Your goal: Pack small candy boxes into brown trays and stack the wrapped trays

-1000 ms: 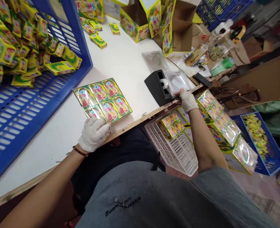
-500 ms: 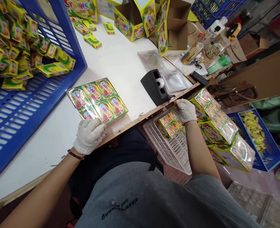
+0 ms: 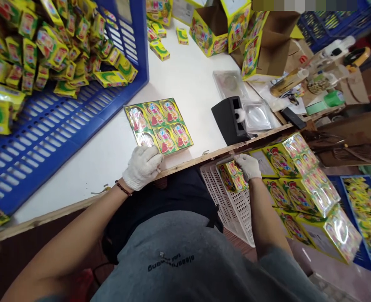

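Two gloved hands, wide apart. Left hand [image 3: 144, 167] at the table edge, fingers curled in against the near left corner of the glossy six-panel block [image 3: 163, 126]; cannot tell whether they pinch its edge or merely rest there. Block lies flat on the white table [image 3: 188, 86], centre at about one o'clock from that hand. Outline near square, so long axis uncertain; its two rows of three panels run roughly nine to three, far end tipped slightly up.

Right hand [image 3: 249, 166] below table level, fingers bent over the right side of the smaller printed pack [image 3: 231, 178] in the white basket [image 3: 231, 214]. Contact looks likely; closure of the grip hidden. Pack sits at about eight o'clock from this hand, the nearer of the two by far. From here the block is off at ten, well apart, with the wooden table edge [image 3: 201, 158] between.
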A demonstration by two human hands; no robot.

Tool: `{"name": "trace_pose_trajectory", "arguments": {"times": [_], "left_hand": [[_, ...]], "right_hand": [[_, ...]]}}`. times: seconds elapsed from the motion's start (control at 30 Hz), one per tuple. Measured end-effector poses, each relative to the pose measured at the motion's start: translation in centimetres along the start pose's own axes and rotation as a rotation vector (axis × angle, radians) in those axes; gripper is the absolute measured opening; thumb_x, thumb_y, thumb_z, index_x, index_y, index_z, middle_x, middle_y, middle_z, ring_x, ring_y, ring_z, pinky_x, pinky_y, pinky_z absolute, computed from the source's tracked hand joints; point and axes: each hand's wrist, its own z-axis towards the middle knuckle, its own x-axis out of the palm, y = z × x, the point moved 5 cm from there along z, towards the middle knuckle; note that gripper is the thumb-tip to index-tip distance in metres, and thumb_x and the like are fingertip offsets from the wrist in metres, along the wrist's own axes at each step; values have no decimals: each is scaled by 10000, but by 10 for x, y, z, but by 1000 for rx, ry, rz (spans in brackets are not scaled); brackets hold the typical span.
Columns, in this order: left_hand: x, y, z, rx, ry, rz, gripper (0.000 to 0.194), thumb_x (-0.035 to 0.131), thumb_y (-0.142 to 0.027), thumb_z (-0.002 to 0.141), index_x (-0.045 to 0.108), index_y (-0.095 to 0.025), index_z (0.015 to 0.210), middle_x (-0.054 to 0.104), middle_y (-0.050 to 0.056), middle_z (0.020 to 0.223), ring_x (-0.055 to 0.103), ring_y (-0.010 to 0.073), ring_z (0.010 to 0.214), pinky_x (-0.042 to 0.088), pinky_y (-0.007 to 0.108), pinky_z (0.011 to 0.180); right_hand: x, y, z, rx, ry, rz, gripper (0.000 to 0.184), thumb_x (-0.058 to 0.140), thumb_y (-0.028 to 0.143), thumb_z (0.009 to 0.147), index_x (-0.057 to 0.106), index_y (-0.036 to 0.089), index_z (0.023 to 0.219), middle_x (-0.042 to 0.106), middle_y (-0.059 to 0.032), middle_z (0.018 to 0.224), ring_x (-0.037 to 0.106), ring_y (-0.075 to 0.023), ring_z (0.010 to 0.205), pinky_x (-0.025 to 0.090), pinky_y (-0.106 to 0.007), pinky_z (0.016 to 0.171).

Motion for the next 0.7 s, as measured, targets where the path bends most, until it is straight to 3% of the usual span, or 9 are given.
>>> {"name": "trace_pose_trajectory", "arguments": {"times": [0.07, 0.13, 0.2, 0.33, 0.47, 0.57, 0.7], "left_hand": [[-2, -1, 1, 6, -31, -6, 112, 590, -116, 872, 615, -213, 822, 629, 62, 803, 521, 220, 720, 349, 364, 667], [-5, -2, 3, 13, -45, 7, 131, 575, -93, 864, 602, -212, 817, 618, 57, 793, 509, 217, 709, 347, 360, 660], [-6, -4, 4, 22, -37, 28, 133, 565, -85, 845, 603, -212, 830, 618, 59, 798, 508, 222, 712, 359, 359, 658], [-4, -5, 1, -1, -12, 43, 112, 566, -102, 829, 608, -201, 858, 626, 73, 835, 532, 230, 742, 395, 358, 674], [-5, -5, -1, -26, -31, 63, 128, 563, -122, 901, 654, -178, 971, 655, 97, 927, 563, 231, 795, 415, 355, 701], [-4, -9, 3, -24, 113, 47, 194, 567, -170, 940, 693, -196, 1086, 637, 89, 919, 548, 238, 775, 377, 362, 678], [-3, -12, 13, -160, 250, 45, 179, 579, -305, 986, 708, -192, 936, 616, 106, 897, 556, 262, 814, 364, 388, 695]], "right_hand": [[24, 25, -29, -62, 110, 240, 363, 665, 545, 801, 569, 232, 644, 584, -19, 607, 531, -171, 602, 454, -313, 606], [52, 67, -61, -158, 288, 686, 403, 757, 601, 765, 624, 228, 696, 626, -24, 683, 549, -166, 658, 469, -313, 649], [81, 110, -91, -159, 477, 990, 423, 857, 608, 719, 677, 227, 754, 640, -10, 698, 557, -151, 664, 463, -295, 649], [129, 167, -123, -44, 673, 1194, 513, 948, 636, 619, 698, 218, 781, 640, 13, 687, 571, -129, 662, 453, -257, 608], [153, 179, -126, 54, 692, 1250, 583, 990, 649, 512, 685, 206, 738, 626, 21, 664, 559, -111, 641, 443, -233, 565], [157, 179, -124, 70, 697, 1250, 568, 997, 624, 517, 667, 202, 703, 618, 22, 654, 552, -98, 624, 438, -217, 544], [155, 181, -123, 79, 735, 1208, 503, 1000, 527, 558, 648, 205, 716, 613, 32, 656, 561, -95, 616, 496, -221, 560]]}}
